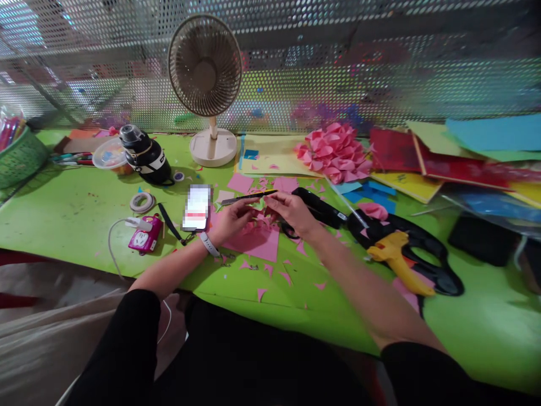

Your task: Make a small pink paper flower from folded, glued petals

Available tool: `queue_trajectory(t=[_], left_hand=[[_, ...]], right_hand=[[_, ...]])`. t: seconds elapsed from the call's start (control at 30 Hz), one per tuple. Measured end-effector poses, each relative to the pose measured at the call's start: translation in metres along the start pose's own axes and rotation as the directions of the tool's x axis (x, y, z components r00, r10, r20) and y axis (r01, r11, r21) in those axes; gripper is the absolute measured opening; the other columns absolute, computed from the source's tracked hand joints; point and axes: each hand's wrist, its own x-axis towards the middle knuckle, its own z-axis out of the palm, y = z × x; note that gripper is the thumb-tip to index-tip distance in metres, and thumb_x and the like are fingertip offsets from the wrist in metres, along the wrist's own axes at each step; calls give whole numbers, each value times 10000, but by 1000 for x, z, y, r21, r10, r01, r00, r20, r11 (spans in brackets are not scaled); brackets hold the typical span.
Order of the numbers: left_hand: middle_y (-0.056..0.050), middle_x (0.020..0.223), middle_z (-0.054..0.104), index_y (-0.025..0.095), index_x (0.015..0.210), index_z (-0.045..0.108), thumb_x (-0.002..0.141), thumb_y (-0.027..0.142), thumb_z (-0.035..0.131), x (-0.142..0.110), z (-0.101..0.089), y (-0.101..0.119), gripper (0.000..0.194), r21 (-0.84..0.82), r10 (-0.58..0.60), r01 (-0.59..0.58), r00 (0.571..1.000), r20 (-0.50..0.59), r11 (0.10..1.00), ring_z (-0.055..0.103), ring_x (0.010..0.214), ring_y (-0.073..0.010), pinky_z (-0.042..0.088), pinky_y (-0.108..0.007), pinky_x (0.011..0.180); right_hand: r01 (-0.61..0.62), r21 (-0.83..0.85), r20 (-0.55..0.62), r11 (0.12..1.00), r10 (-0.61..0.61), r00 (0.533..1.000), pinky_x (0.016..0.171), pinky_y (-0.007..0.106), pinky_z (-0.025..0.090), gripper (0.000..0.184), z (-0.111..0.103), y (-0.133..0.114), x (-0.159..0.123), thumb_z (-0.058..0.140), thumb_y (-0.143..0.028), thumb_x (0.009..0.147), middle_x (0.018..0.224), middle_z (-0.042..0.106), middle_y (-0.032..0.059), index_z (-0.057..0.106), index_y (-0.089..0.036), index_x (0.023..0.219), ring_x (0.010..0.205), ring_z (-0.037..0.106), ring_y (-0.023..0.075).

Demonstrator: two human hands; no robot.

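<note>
My left hand (234,220) and my right hand (292,212) meet over the middle of the table, fingers closed in a pinch. Between the fingertips is a small pale green piece of paper (261,203), partly hidden by them. Below the hands lie a pink paper sheet (262,246) and many small pink paper scraps (269,269). A long dark blade (231,200) shows just beyond the fingers. Next to my right hand is a black stapler-like tool (320,208).
A phone (197,207), a pink power adapter (146,234) and a tape roll (142,202) lie left. Behind stand a black bottle (146,158) and a fan (213,148). Rightward are a pink paper flower bunch (333,152), a yellow glue gun (399,262) and coloured sheets (494,135).
</note>
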Motion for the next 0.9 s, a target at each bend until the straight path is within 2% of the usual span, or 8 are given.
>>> queue_trajectory(t=[0.07, 0.17, 0.3, 0.4, 0.57, 0.73, 0.8, 0.9], left_hand=[[-89, 1005, 761, 175, 1303, 623, 914, 231, 645, -1, 0, 5, 394, 7, -7, 7, 1000, 17, 1000, 739, 891, -146, 619, -284, 822], [-106, 1051, 744, 178, 1342, 570, 905, 196, 637, -2, 0, 14, 443, 22, 8, -10, 998, 54, 1000, 738, 884, -149, 620, -279, 788], [-131, 1218, 689, 192, 1297, 561, 849, 135, 681, -3, 0, 18, 467, 141, 122, -125, 992, 27, 982, 713, 1056, -188, 615, -304, 860], [-108, 1120, 711, 188, 1241, 568, 849, 108, 668, -3, 0, 13, 411, 188, 149, -148, 989, 7, 971, 717, 1029, -178, 618, -299, 845], [-47, 933, 706, 180, 1167, 577, 873, 121, 638, -1, 4, 9, 306, 51, 20, -18, 999, -47, 999, 730, 835, -128, 624, -242, 725], [-6, 862, 667, 176, 1140, 577, 848, 152, 675, 2, 6, 11, 309, -143, -125, 115, 990, -65, 983, 706, 743, -100, 626, -226, 681], [0, 843, 666, 173, 1139, 574, 840, 163, 687, 2, 5, 11, 319, -174, -151, 139, 987, -57, 975, 698, 727, -97, 628, -237, 690], [-1, 836, 662, 171, 1138, 584, 836, 168, 696, 2, 4, 8, 322, -136, -140, 129, 987, -75, 982, 693, 722, -98, 622, -236, 687]], right_hand=[[6, 7, -14, 1000, -6, 1000, 501, 236, 497, 514, 0, -1, 0, 856, -641, 601, 617, 651, -11, 667, -191, 761, 504, 581, 106], [11, -7, 9, 1000, -11, 1000, 511, 245, 498, 525, -1, 0, 0, 827, -661, 630, 619, 658, -9, 681, -187, 801, 508, 588, 112], [11, -41, 61, 999, -8, 998, 525, 252, 495, 484, -3, 6, 1, 798, -643, 693, 604, 658, -7, 677, -187, 804, 508, 589, 117], [-7, -34, 82, 999, 10, 997, 523, 260, 503, 480, -4, 11, 2, 801, -643, 691, 595, 656, -6, 670, -191, 785, 498, 591, 121], [-9, 37, 93, 999, 5, 996, 538, 245, 514, 485, -3, 13, 3, 811, -627, 699, 650, 680, 2, 698, -186, 868, 540, 620, 117], [-12, 64, 94, 998, 6, 996, 535, 241, 509, 505, -3, 15, 4, 816, -638, 687, 655, 673, -3, 707, -182, 873, 530, 617, 109], [-11, 75, 95, 997, 4, 995, 539, 244, 511, 507, -3, 16, 4, 811, -637, 694, 666, 683, -1, 715, -186, 904, 541, 623, 113], [-3, 88, 102, 996, -6, 995, 562, 247, 520, 499, -3, 16, 5, 813, -633, 694, 691, 696, 1, 719, -196, 916, 561, 628, 115]])
